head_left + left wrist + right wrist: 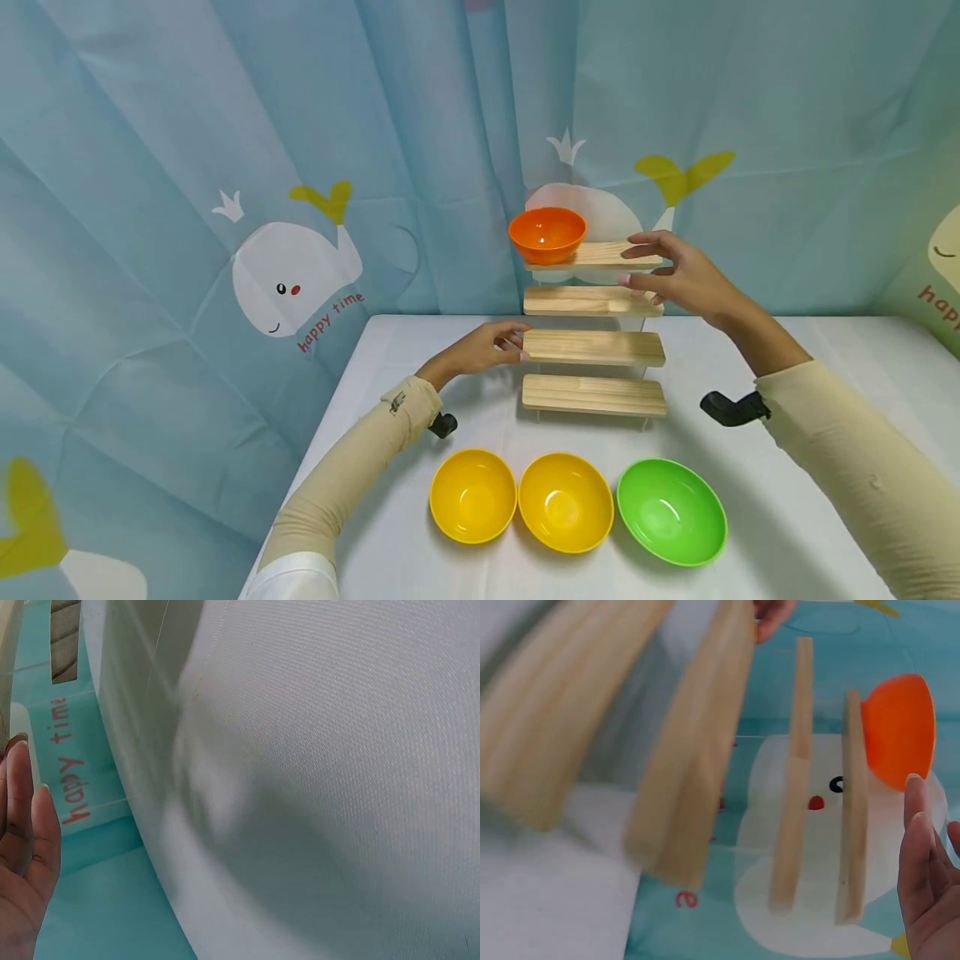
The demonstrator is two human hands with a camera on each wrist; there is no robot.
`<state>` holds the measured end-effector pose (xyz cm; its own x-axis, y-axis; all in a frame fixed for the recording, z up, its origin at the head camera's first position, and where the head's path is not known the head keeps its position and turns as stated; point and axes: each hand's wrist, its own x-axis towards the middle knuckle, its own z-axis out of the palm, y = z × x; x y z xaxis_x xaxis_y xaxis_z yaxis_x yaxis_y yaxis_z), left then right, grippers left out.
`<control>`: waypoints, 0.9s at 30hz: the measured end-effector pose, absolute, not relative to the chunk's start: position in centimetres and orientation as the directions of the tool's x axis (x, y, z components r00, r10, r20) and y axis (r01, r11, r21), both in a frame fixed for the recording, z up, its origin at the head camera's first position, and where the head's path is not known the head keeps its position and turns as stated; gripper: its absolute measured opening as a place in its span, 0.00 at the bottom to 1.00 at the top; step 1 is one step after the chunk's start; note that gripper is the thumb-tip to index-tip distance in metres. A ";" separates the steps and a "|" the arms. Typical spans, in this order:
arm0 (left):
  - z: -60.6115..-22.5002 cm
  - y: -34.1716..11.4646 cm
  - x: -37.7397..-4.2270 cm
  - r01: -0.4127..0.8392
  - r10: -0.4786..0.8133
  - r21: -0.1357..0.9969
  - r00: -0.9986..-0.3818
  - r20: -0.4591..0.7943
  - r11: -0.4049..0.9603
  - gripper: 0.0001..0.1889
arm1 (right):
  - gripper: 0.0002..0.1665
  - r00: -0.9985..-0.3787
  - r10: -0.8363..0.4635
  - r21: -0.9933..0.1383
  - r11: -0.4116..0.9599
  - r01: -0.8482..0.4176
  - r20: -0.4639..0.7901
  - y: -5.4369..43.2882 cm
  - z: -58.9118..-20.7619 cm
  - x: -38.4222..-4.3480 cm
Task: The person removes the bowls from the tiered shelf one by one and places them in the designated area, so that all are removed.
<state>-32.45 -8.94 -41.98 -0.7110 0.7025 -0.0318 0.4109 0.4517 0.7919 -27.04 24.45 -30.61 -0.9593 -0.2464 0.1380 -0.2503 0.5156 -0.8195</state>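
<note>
A stepped wooden display rack [592, 347] with several plank shelves stands on the white table. An orange bowl [547, 236] sits upright at the left end of its top shelf [611, 254]. My left hand [483, 347] holds the left end of the second shelf from the bottom, thumb at the front corner and fingers behind. In the left wrist view its fingers [22, 802] show at the left edge. My right hand [678, 275] hovers by the right ends of the upper shelves, fingers loosely bent with nothing between them. The right wrist view shows its fingertips near the orange bowl [900, 733].
In front of the rack, two yellow bowls, the left one [473, 497] and the middle one [566, 502], stand in a row with a green bowl [671, 512]. A blue curtain [450, 167] with whale prints hangs behind the table [405, 358].
</note>
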 end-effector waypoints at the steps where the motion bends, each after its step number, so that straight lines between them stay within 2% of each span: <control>1: -42.0 -8.9 -32.4 0.412 0.702 0.790 -0.712 -0.031 0.453 0.31 | 0.41 -0.959 -0.250 -0.826 0.505 -0.250 0.137 24.3 -30.4 -27.4; 16: -42.1 -8.8 -32.3 0.396 0.689 0.796 -0.724 -0.037 0.458 0.31 | 0.54 -0.973 -0.229 -0.859 0.493 -0.140 0.027 22.4 -28.9 -31.6; 27: -42.2 -8.8 -32.1 0.392 0.687 0.794 -0.725 -0.044 0.465 0.31 | 0.58 -0.964 -0.267 -0.897 0.429 -0.111 -0.009 20.3 -29.2 -33.3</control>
<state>-32.10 -8.81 -42.21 -0.7253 0.6871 -0.0435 0.3925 0.4646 0.7938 -33.30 20.30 -29.25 -0.9637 -0.2668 -0.0087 -0.1106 0.4290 -0.8965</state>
